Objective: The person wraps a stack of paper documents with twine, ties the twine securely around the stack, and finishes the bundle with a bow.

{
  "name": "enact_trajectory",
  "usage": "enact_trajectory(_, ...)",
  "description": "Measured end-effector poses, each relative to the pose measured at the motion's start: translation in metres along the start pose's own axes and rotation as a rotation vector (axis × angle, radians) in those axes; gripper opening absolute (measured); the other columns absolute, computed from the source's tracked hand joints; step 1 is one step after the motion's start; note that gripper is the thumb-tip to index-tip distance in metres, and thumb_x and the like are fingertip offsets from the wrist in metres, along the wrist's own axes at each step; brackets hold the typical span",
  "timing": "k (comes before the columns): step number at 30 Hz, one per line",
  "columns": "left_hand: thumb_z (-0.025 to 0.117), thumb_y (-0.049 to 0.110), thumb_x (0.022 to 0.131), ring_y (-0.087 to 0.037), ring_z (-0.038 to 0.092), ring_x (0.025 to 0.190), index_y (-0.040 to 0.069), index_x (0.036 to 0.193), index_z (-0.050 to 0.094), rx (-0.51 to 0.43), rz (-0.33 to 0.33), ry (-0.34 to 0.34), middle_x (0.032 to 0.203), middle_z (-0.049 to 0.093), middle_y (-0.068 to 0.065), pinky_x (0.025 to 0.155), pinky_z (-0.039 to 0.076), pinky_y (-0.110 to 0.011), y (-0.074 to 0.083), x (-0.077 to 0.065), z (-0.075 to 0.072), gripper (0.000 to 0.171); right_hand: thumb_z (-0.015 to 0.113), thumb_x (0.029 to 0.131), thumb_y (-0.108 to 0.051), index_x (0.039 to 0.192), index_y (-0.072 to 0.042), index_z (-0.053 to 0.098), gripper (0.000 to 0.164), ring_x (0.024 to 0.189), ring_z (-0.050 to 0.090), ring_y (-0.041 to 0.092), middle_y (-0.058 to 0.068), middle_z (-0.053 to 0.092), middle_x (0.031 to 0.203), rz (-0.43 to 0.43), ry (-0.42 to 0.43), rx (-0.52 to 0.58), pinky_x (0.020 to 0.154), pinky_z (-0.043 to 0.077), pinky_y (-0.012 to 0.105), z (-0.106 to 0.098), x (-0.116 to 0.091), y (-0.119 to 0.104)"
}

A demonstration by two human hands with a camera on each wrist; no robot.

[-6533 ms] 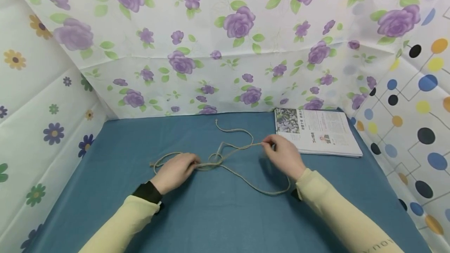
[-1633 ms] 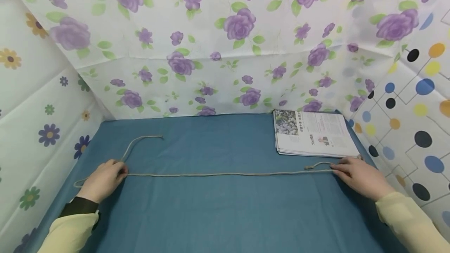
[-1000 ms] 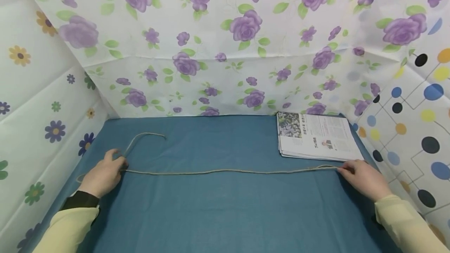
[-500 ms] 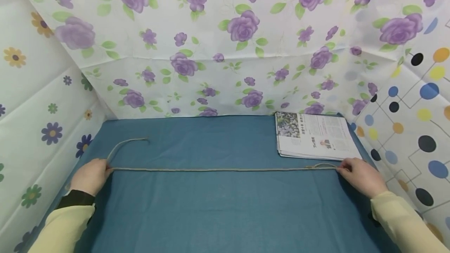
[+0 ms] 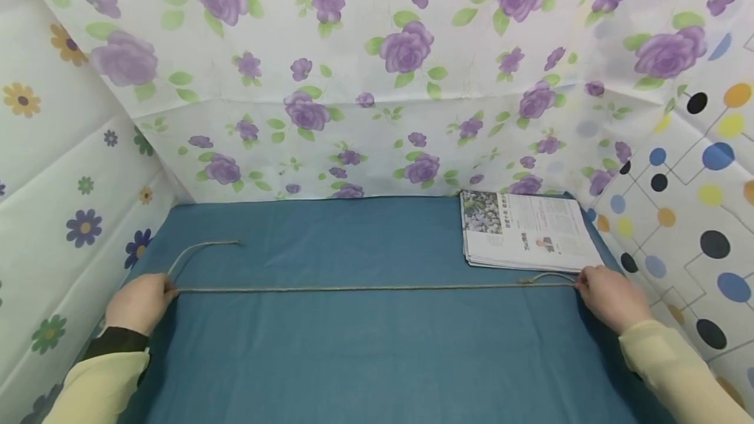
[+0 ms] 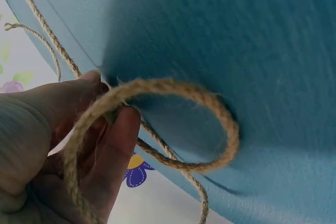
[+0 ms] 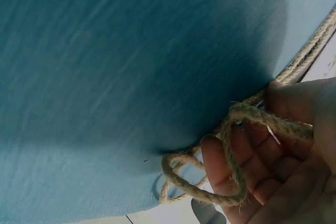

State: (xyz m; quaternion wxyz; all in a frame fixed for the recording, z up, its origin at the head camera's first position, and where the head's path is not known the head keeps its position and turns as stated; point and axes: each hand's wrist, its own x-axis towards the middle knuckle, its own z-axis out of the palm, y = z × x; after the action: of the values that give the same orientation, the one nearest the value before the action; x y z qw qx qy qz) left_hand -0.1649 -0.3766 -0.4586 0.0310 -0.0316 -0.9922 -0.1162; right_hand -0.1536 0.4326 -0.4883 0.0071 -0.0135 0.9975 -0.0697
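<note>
A thin tan jute rope (image 5: 377, 288) runs straight and taut across the blue cloth between both hands. At the left, my left hand (image 5: 139, 303) pinches it between thumb and fingers; a loop of rope (image 6: 231, 129) curls round beside the fingertips in the left wrist view. One loose end bends away behind that hand. My right hand (image 5: 612, 298) pinches the rope at the far right, just in front of the newspapers. Close to it a short tail lies along the taut stretch. Loops of rope (image 7: 205, 198) hang about the right fingers in the right wrist view.
A stack of folded newspapers (image 5: 530, 231) lies at the back right of the blue-covered table (image 5: 377, 365). Patterned sheets stand as walls: a purple-flowered one (image 5: 365, 129) behind, a daisy one (image 5: 71, 175) at left, a dotted one (image 5: 695, 214) at right.
From a tangle near the middle, the rope has been drawn out into a straight line as the hands moved apart. Lately the left hand has shifted farther left and the rope has tightened.
</note>
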Motion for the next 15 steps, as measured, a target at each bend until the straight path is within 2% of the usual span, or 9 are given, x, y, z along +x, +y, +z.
enact_trajectory(5,0.074,0.0,0.088,-0.022,0.055,0.057,-0.004,0.079,0.066,-0.002,-0.011,-0.041,0.066,0.059,-0.008,0.052,0.046,-0.047,-0.002,-0.003,0.002,0.014,0.07,0.096,-0.02,0.075,-0.005,0.064,0.027,0.052,0.048,0.019,0.003,0.055,0.063,0.056,0.001,-0.03,0.047,0.041,0.039,0.005,-0.009,0.0)
enact_trajectory(11,0.075,0.004,0.089,-0.022,0.057,0.059,-0.004,0.081,0.069,0.002,-0.027,-0.085,0.068,0.062,-0.008,0.052,0.048,-0.047,0.001,0.001,-0.002,0.012,0.064,0.099,-0.037,0.071,-0.005,0.061,0.043,0.05,0.048,0.023,0.006,0.051,0.058,0.155,-0.031,-0.074,0.044,0.038,0.041,0.001,-0.013,0.004)
enact_trajectory(15,0.074,0.007,0.09,-0.026,0.061,0.066,-0.006,0.091,0.07,-0.006,-0.074,-0.168,0.076,0.065,-0.013,0.056,0.05,-0.05,0.001,0.002,-0.007,0.014,0.069,0.095,-0.034,0.071,-0.003,0.062,0.039,0.055,0.048,0.024,0.008,0.051,0.063,0.121,0.0,-0.058,0.047,0.039,0.04,0.0,-0.012,0.003)
